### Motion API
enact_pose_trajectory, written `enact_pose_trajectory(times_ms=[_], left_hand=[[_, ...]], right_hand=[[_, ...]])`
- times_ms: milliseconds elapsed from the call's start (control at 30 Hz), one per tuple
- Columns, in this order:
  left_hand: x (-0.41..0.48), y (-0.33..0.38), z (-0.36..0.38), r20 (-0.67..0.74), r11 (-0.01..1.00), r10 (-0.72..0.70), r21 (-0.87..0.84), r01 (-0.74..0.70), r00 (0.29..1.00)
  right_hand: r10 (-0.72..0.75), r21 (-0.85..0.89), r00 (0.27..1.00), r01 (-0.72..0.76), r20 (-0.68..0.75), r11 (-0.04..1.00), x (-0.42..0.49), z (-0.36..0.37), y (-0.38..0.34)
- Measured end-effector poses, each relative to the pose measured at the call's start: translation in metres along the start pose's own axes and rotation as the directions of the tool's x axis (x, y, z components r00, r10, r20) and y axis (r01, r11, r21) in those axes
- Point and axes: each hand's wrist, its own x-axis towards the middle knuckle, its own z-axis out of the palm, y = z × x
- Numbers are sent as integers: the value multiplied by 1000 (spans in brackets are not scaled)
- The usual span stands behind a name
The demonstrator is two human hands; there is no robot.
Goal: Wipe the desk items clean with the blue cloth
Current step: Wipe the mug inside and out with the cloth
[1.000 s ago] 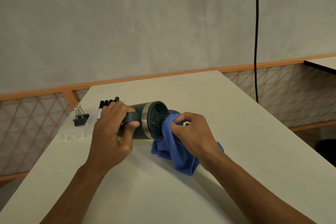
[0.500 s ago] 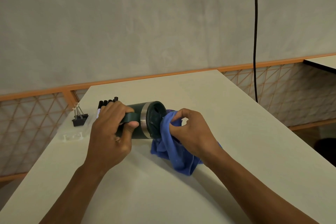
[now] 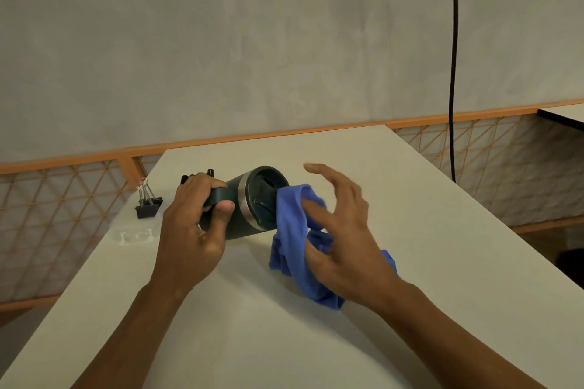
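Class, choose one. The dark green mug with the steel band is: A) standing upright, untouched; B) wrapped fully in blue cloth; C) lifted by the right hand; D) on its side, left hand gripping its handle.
D: the dark green steel-banded mug lies sideways on the pale desk, the left hand curled round its handle.

From my feed, the left hand (image 3: 189,230) hides most of the mug (image 3: 238,230) and the markers (image 3: 210,172) behind it; the right hand (image 3: 341,230) is blurred, covering part of the cloth (image 3: 289,224).
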Motion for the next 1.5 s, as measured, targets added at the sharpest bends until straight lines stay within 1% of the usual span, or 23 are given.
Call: enact_pose_trajectory(times_ms=[100, 267, 300, 400, 467, 600, 667, 833, 900, 967, 1000, 1067, 1100, 1167, 1300, 1367, 1433, 1500], left_hand=[[2, 0, -2, -29, 1000, -22, -22, 22, 999], [2, -4, -7, -63, 999, -41, 8, 41, 997], [2, -5, -8, -56, 999, -41, 7, 41, 998], [1, -3, -6, -34, 1000, -17, 8, 17, 999], [1, -2, -3, -42, 1000, -6, 24, 7, 999], [1, -3, -3, -91, 998, -44, 31, 47, 995], [1, -3, -5, -92, 999, -45, 26, 48, 995], [3, -1, -4, -64, 1000, -31, -7, 31, 997], [3, -2, -2, -84, 999, -23, 24, 25, 996], [2, -4, -2, -92, 998, -13, 64, 19, 996], [1, -5, -2, -91, 998, -8, 69, 15, 996], [1, -6, -3, -87, 998, -9, 61, 15, 996], [1, -7, -2, -83, 998, -12, 61, 17, 996], [1, -9, -2, -77, 998, -9, 57, 13, 997], [0, -4, 2, -55, 1000, 23, 18, -22, 998], [-1, 1, 4, -49, 999, 41, -4, -41, 998], [-1, 2, 5, -43, 999, 43, -7, -43, 998], [-1, 0, 3, -46, 999, 36, 5, -36, 998]], right_hand=[[-62, -6, 996, 63, 60, 998, -3, 10, -9], [-106, -23, 994, 106, 40, 994, -6, 9, -16], [-113, -70, 993, 115, 29, 991, -5, 7, -15], [-130, -291, 991, 128, 10, 948, 3, 5, -13], [-161, -372, 987, 148, -6, 916, 8, 4, -13], [-267, -343, 963, 241, -28, 908, 3, 4, -18], [-301, -327, 953, 272, -43, 905, 2, 4, -19], [-253, -417, 965, 203, -68, 886, 11, 0, -15], [-273, -389, 960, 225, -70, 893, 10, 1, -16], [-292, -316, 954, 256, -72, 914, 8, 2, -17], [-275, -251, 958, 249, -75, 935, 6, 2, -17], [-196, -59, 978, 191, -79, 980, 3, 1, -19], [-169, 24, 983, 171, -74, 985, 2, 1, -21], [-155, 97, 985, 163, -80, 982, 0, 4, -24], [-96, 112, 986, 111, -133, 988, 6, 11, -27], [-102, 30, 986, 107, -132, 994, 10, 13, -27], [-145, -87, 981, 134, -131, 987, 13, 13, -26], [-183, -116, 976, 169, -122, 979, 12, 13, -29]])
